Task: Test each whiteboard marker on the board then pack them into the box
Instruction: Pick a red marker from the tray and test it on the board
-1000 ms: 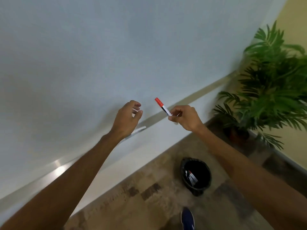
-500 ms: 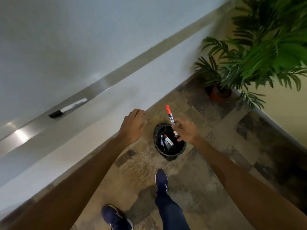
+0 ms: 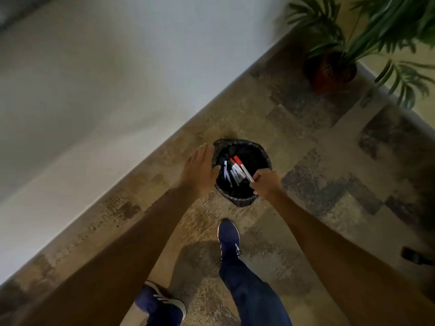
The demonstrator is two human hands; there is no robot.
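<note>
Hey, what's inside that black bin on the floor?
Several markers lie in the bin. The right hand holds a red-capped marker over them. The bin's bottom beneath them is hidden.

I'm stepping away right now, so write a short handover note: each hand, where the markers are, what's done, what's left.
Left hand: open, by the black bin's left rim.
Right hand: pinches the red-capped marker by its tail, over the bin's mouth.
Other markers lie inside the bin, one green-capped.
Done: those are packed.
Left: drop the red one in; the board is out of view.
</note>
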